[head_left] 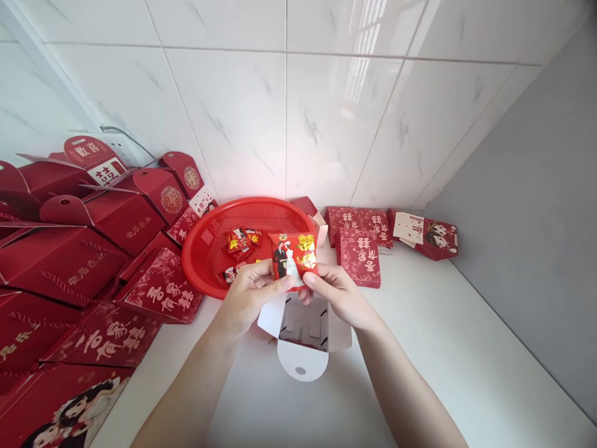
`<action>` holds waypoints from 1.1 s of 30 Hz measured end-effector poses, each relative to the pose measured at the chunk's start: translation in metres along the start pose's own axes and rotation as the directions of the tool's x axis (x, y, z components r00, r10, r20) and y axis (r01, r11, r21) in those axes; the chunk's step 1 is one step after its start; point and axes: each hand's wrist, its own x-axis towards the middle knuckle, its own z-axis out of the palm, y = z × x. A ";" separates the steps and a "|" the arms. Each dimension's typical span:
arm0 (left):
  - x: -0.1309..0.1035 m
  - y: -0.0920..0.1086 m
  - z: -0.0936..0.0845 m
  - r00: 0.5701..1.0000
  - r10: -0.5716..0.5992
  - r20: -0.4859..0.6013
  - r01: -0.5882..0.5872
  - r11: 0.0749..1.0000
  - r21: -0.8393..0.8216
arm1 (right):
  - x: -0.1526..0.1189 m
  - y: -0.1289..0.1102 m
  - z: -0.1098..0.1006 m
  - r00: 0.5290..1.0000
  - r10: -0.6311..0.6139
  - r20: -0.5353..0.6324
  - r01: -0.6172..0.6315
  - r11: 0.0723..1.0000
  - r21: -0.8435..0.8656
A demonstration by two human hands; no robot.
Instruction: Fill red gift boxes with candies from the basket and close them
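Between my two hands is a red candy packet point(295, 254) with gold lettering and a picture of a couple. My left hand point(249, 291) pinches its left side, and my right hand point(342, 292) grips the lower right corner. Just below the packet stands an open gift box point(302, 323) with its white inside facing up and its flaps folded out, the rounded one toward me. Behind my left hand sits a red plastic basket point(198, 264), with several small red packets point(239, 241) lying in it. The packet covers part of the basket's right side.
Many red gift boxes point(102, 218) and red bags with rope handles point(60, 264) crowd the left side. Flat red boxes point(360, 258) and a small red carton point(426, 234) lie at the back right. A tiled wall point(252, 124) rises behind, and a grey panel point(527, 218) bounds the right.
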 end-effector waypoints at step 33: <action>-0.075 -0.042 0.002 0.923 -0.093 -0.372 0.360 0.544 0.757 | -0.079 -0.010 -0.014 0.915 -0.215 -0.341 0.091 0.934 -0.346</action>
